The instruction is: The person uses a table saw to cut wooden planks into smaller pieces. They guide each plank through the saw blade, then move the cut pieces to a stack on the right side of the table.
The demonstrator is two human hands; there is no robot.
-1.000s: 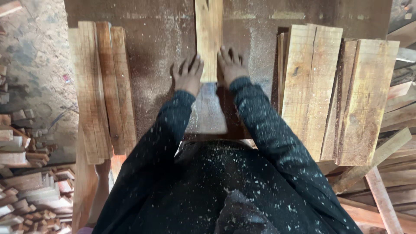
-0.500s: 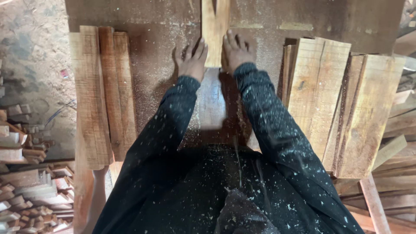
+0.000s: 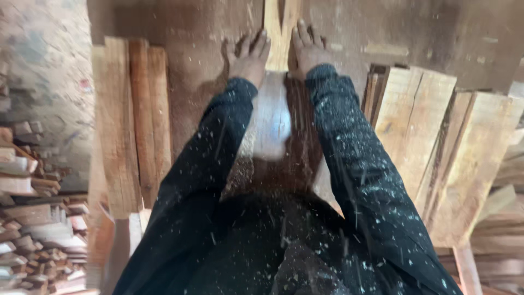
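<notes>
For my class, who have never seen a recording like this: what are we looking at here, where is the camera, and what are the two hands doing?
The camera sits on a person's head and looks down, so the dark, sawdust-flecked sleeves are the person's own arms. Both hands lie flat on a dusty brown work table. The left hand and the right hand press on the near end of a narrow pale wooden plank, one at each side; it appears split lengthwise. A stack of long wooden boards lies to the left, a pile of wider pale boards to the right, and small offcuts are heaped lower left.
</notes>
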